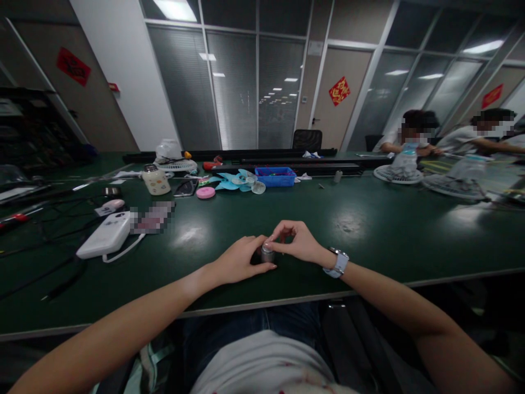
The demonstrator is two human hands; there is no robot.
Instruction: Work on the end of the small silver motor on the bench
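A small grey metal cylinder (268, 255) stands upright on the green tabletop (229, 213), close to its front edge. My left hand (235, 260) curls round it from the left, thumb in front and fingers behind. From the right, my right hand (299, 242) pinches at the cylinder's top with thumb and index finger. Whether a tiny part sits between those fingertips cannot be made out. A watch with a pale strap (338, 264) is on my right wrist.
At left lie a white power bank (107, 234) with a cable, a blurred-out flat device (153, 218) and black cables. Farther back are a patterned flask (156, 180), pink disc (205, 192), light-blue fan blades (235, 180) and blue bin (275, 177). Two people (414, 131) sit at right, near fan parts (400, 172).
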